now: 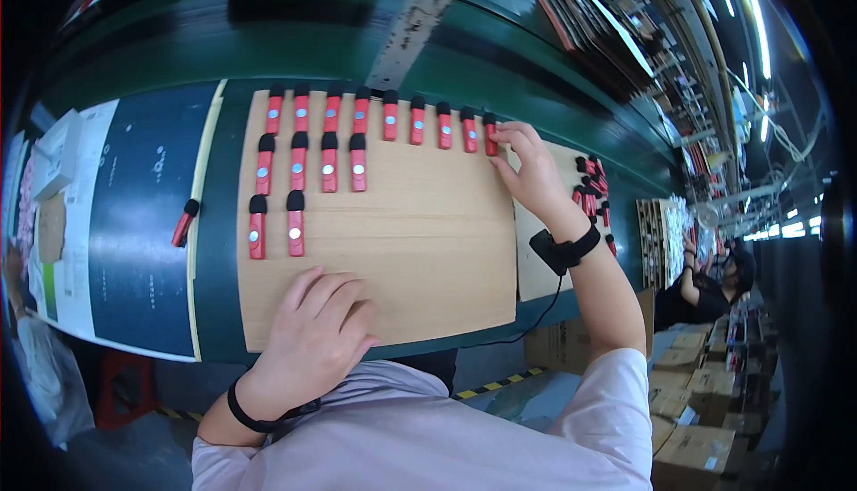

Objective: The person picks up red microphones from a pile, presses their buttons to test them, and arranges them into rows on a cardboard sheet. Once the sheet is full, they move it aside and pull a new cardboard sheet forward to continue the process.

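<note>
At the right end of the far row, my right hand [533, 170] has its thumb and index finger closed on a small red microphone [490, 138] with a black foam-like cap. It touches the brown cardboard sheet [420, 241]. More such microphones [390, 116] lie in rows there, caps pointing away from me, most showing a round silvery or bluish spot. The far row is longest; shorter rows sit nearer at the left. My left hand [317, 330] rests near the sheet's front left, fingers loosely bent and slightly apart, with nothing visible in it.
A loose pile of red microphones [589, 192] lies on cardboard at the right. One lone microphone [186, 223] lies left, by a dark blue printed board [147, 223]. A metal bar [420, 22] crosses the green table's far side. Another person [710, 286] is at the far right.
</note>
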Demonstrator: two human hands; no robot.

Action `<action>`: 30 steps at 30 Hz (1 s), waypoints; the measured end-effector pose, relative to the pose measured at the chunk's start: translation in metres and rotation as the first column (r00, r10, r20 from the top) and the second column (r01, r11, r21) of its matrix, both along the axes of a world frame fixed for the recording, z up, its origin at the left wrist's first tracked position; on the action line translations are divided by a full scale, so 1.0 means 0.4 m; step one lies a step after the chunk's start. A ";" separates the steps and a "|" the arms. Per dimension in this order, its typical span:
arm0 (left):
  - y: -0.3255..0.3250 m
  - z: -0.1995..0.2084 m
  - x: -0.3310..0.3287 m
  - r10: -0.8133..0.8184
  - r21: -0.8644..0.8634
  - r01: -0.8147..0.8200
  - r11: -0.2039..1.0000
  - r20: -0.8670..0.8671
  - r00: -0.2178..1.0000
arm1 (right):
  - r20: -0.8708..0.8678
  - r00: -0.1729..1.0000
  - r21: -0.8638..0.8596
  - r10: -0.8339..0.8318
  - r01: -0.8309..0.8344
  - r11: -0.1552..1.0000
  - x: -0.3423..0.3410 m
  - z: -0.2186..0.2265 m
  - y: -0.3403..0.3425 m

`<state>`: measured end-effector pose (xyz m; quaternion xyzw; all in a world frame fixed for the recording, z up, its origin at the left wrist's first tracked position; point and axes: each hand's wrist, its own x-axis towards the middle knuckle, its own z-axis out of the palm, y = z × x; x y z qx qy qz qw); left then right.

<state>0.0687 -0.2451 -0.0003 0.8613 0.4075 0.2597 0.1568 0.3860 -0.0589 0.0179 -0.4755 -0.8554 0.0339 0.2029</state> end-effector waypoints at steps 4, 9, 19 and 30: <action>-0.005 0.005 0.005 0.006 -0.002 -0.006 1.000 -0.001 1.000 | -0.014 1.000 0.010 -0.015 0.016 1.000 0.036 0.023 -0.034; -0.002 0.007 0.001 0.001 0.014 -0.002 1.000 0.059 0.998 | -0.025 0.962 -0.031 -0.273 0.273 0.962 0.244 -0.009 -0.042; -0.006 0.019 -0.018 0.039 0.042 -0.048 0.998 0.203 0.978 | 0.180 0.604 -0.124 -0.776 0.797 0.591 0.554 -0.085 -0.025; -0.007 0.028 0.010 0.018 0.050 -0.031 0.998 0.228 0.973 | 0.388 0.630 -0.011 -0.673 0.733 0.680 0.493 -0.140 0.009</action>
